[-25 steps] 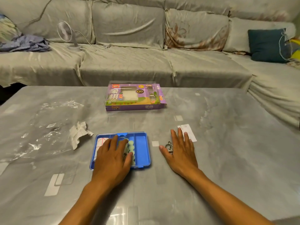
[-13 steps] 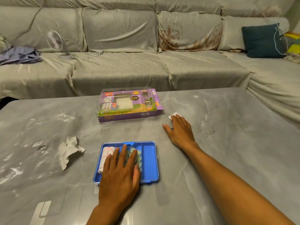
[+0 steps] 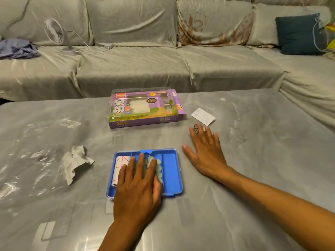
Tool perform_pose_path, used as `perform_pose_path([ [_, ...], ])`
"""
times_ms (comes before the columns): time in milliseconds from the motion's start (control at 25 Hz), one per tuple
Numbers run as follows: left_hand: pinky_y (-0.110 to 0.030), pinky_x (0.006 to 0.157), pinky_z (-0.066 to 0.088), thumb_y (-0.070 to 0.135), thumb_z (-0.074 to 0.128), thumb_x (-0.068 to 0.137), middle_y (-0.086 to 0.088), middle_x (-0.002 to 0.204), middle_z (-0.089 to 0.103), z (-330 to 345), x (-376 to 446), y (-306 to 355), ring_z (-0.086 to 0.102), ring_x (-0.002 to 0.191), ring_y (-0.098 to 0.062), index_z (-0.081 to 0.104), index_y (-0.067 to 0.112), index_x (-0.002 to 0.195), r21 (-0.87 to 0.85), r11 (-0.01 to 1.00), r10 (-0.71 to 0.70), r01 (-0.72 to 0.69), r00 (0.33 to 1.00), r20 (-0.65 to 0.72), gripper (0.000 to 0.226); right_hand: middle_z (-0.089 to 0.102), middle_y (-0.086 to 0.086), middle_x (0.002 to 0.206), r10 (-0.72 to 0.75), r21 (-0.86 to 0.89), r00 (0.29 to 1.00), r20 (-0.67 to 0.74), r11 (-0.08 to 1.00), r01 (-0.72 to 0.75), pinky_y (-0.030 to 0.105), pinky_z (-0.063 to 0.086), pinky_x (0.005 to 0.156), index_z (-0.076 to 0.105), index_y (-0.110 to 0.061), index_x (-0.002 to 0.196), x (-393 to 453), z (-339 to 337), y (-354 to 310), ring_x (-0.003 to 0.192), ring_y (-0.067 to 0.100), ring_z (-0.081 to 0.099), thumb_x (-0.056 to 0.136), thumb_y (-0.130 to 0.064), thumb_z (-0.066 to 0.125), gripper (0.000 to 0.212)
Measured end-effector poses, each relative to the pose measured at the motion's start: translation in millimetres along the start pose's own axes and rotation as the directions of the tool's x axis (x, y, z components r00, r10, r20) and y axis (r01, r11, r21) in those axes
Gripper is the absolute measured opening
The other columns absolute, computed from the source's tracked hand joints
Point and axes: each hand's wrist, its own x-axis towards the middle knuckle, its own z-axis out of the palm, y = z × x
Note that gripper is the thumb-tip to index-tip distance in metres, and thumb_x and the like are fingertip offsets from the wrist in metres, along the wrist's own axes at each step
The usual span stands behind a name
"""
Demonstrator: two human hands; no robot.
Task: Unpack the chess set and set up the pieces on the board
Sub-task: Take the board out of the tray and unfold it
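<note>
The person's left hand [image 3: 138,185] lay flat, fingers spread and straight, over the blue tray [image 3: 171,171], which sat on the grey marble-look table [image 3: 253,178] at the near centre. Under the fingers, the tray's middle compartment held pale green round pieces [image 3: 158,164], stacked in rows and partly hidden by the hand. The left compartment held a rolled paper board [image 3: 121,163] with red lines, lying lengthwise; the little finger rested over its near part. The right compartment showed only blue plastic.

At about two o'clock from the tray, apart from it, the right hand [image 3: 206,151] rested palm down on the table with fingers spread and relaxed, pinching nothing. Small metal rings [image 3: 196,128] showed at its fingertips; whether they were worn or lay under the fingers could not be told. Just beyond those fingertips, at one o'clock, a small white card [image 3: 203,116] lay flat.

At twelve o'clock from the tray, well apart, the purple packaging box [image 3: 145,109] with its clear plastic cover lay flat. At nine o'clock from the tray sat a crumpled white paper [image 3: 75,163], and farther left a sheet of clear plastic film [image 3: 32,142] spread over the tabletop.

Behind the table ran a sofa [image 3: 136,66] under a grey cover, with a small white fan [image 3: 54,32] at eleven o'clock, bundled blue cloth [image 3: 17,48] at ten, and a dark teal cushion [image 3: 297,34] at two.
</note>
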Motion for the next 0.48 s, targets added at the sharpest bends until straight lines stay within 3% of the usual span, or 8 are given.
perform_pose_path([
  [120, -0.046, 0.109, 0.030, 0.042, 0.028, 0.091, -0.009, 0.146, 0.043, -2.1, -4.6, 3.5, 0.040, 0.135, -0.031, 0.053, 0.020, 0.135, -0.022, 1.000, -0.007, 0.007, 1.000, 0.009, 0.055, -0.021, -0.007, 0.159, 0.011, -0.061, 0.982, 0.188, 0.998, 0.000, 0.040, -0.012, 0.119, -0.009, -0.037, 0.152, -44.7, -3.1, 2.9, 0.145, 0.016, -0.024, 0.089, -0.073, 0.010, 0.074],
  [480, -0.045, 0.108, 0.029, 0.043, 0.029, 0.091, -0.008, 0.146, 0.044, -1.7, -2.9, 2.5, 0.041, 0.134, -0.030, 0.052, 0.021, 0.135, 0.007, 1.000, 0.004, -0.003, 1.000, -0.017, 0.055, -0.014, -0.004, 0.161, 0.073, -0.036, 0.979, 0.188, 0.997, -0.068, 0.041, -0.009, 0.119, -0.006, -0.025, 0.154, 24.7, -2.4, 6.1, 0.148, 0.014, -0.016, 0.089, -0.075, 0.013, 0.085],
])
